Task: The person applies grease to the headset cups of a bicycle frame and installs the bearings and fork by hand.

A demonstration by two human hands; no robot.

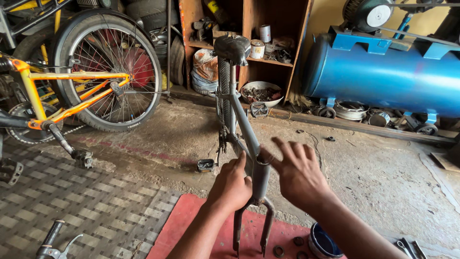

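Observation:
A grey bicycle frame (238, 112) stands in front of me with its black saddle (232, 48) at the far end and its fork (264, 225) pointing down onto a red mat (187, 225). My left hand (232, 186) is wrapped around the head tube (261, 175) just above the fork. My right hand (298, 170) hovers at the top of the head tube with fingers spread, its fingertips near the tube's upper rim. A pedal (206, 165) sticks out at the frame's left side.
An orange bicycle (72, 96) stands at the left on a checkered mat (72, 206). A blue tank (383, 72) lies at the right, a wooden shelf (249, 43) behind. Rings (279, 250) and a blue tub (323, 242) lie near the fork. A brake lever (52, 242) lies at the bottom left.

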